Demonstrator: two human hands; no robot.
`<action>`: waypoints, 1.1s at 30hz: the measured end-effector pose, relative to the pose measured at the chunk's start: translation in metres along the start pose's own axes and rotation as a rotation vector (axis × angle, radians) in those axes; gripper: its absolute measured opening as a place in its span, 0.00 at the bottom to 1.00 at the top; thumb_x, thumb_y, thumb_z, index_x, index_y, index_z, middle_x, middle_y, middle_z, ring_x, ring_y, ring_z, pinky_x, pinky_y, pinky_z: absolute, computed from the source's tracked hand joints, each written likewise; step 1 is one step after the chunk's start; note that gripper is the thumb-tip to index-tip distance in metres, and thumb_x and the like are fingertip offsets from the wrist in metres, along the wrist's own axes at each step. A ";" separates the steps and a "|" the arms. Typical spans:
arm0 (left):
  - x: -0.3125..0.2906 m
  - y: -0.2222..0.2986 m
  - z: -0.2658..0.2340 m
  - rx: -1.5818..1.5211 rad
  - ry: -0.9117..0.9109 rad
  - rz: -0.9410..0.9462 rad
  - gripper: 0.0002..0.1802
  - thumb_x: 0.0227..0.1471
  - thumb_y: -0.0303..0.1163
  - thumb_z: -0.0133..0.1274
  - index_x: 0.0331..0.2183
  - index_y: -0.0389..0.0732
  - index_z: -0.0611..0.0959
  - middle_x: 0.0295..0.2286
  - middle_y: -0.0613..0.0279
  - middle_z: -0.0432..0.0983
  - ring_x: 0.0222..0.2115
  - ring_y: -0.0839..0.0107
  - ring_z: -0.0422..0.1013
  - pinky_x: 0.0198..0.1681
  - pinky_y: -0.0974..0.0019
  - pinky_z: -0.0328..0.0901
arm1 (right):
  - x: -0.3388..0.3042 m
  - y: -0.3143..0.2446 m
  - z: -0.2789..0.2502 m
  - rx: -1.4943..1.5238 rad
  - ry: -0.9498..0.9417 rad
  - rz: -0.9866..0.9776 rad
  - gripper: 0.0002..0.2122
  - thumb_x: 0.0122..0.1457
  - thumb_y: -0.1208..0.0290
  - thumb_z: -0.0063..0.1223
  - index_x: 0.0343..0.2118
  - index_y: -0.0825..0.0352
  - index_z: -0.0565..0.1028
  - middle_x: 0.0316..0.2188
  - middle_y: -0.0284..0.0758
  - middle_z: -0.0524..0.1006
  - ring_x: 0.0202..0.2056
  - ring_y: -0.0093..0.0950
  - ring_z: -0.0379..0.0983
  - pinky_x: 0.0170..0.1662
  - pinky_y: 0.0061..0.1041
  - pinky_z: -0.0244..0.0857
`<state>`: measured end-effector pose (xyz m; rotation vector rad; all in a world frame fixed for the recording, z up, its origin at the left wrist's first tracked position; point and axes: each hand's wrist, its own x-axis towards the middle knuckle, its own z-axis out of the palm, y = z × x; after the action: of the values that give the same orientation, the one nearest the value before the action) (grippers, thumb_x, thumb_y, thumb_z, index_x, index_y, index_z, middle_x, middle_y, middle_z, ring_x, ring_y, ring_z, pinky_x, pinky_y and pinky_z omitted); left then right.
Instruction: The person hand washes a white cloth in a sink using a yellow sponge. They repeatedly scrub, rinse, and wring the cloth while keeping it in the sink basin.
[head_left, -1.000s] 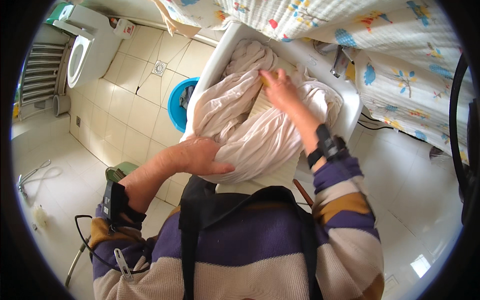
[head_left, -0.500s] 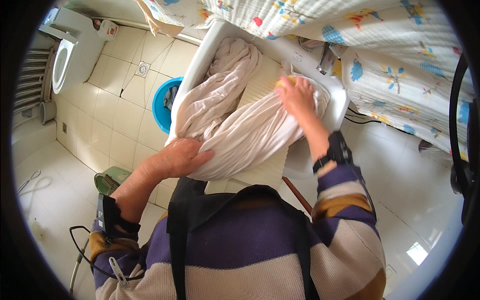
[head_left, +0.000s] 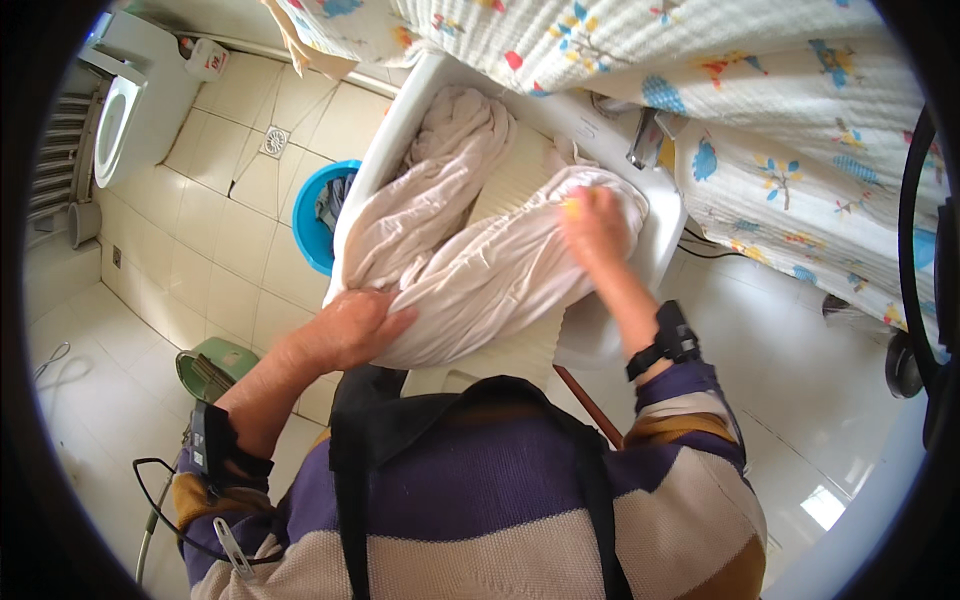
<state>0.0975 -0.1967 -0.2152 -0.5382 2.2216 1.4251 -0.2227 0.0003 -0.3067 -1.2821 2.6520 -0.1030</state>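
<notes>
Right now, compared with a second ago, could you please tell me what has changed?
The right hand, with the yellow thing in its grip, has moved rightward and toward the person, from near the far part of the board onto the cloth's right side. No new hold or release is visible. The left hand stays on the cloth's near left part.

In the white rectangular sink [head_left: 672, 215] lies the cream ribbed washboard [head_left: 515, 165], and across it the long off-white cloth [head_left: 480, 270], with the bare left hand [head_left: 358, 322] on its near left part and the bare right hand [head_left: 598, 228] on its right part, before the silver metal faucet [head_left: 645, 138]. On the cream tiled floor [head_left: 200, 230], leftward, come the round blue basin [head_left: 304, 228] just beside the sink, the square metal drain [head_left: 275, 142] and the white toilet [head_left: 150, 85]; the patterned white fabric curtain [head_left: 800, 100] hangs behind and to the right
</notes>
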 end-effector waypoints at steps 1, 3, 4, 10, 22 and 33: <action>-0.001 -0.001 0.002 -0.015 0.022 0.003 0.27 0.67 0.48 0.41 0.44 0.31 0.79 0.35 0.35 0.79 0.40 0.38 0.74 0.48 0.46 0.67 | 0.012 0.028 0.004 0.056 -0.044 0.205 0.16 0.54 0.65 0.58 0.45 0.59 0.73 0.49 0.41 0.70 0.50 0.46 0.71 0.50 0.43 0.70; -0.001 -0.004 0.006 0.016 0.012 0.027 0.26 0.68 0.46 0.40 0.45 0.31 0.78 0.34 0.35 0.79 0.41 0.38 0.73 0.48 0.46 0.67 | 0.023 0.068 0.006 -0.015 -0.038 0.444 0.13 0.53 0.68 0.58 0.42 0.58 0.74 0.50 0.41 0.69 0.51 0.46 0.70 0.52 0.42 0.69; 0.000 -0.006 0.007 -0.003 0.027 0.056 0.25 0.68 0.46 0.39 0.44 0.31 0.78 0.34 0.35 0.78 0.40 0.38 0.73 0.48 0.46 0.67 | 0.027 0.081 0.005 0.063 -0.073 0.270 0.12 0.52 0.70 0.59 0.41 0.59 0.75 0.51 0.40 0.69 0.51 0.46 0.70 0.53 0.42 0.69; -0.004 -0.004 0.009 0.024 0.080 0.102 0.23 0.68 0.43 0.39 0.45 0.31 0.77 0.34 0.34 0.77 0.40 0.36 0.72 0.46 0.44 0.66 | 0.015 0.061 -0.012 0.158 -0.149 -0.253 0.16 0.51 0.75 0.59 0.44 0.55 0.80 0.58 0.37 0.67 0.58 0.44 0.67 0.58 0.39 0.65; -0.010 0.006 0.009 -0.238 0.188 0.073 0.30 0.71 0.50 0.35 0.62 0.40 0.70 0.46 0.47 0.80 0.47 0.54 0.76 0.55 0.59 0.66 | -0.010 0.043 -0.045 0.459 0.111 -0.016 0.13 0.50 0.74 0.58 0.41 0.58 0.79 0.50 0.38 0.71 0.53 0.39 0.69 0.58 0.35 0.65; -0.045 0.035 -0.006 -0.275 0.114 -0.055 0.35 0.62 0.53 0.52 0.57 0.32 0.74 0.42 0.47 0.81 0.46 0.57 0.77 0.53 0.58 0.69 | -0.170 0.151 -0.063 0.661 -0.169 0.318 0.07 0.53 0.81 0.55 0.36 0.67 0.76 0.45 0.36 0.73 0.52 0.34 0.71 0.56 0.30 0.65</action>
<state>0.1147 -0.1850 -0.1622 -0.7827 2.0887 1.7214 -0.2489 0.2260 -0.2426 -0.6219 2.3273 -0.7146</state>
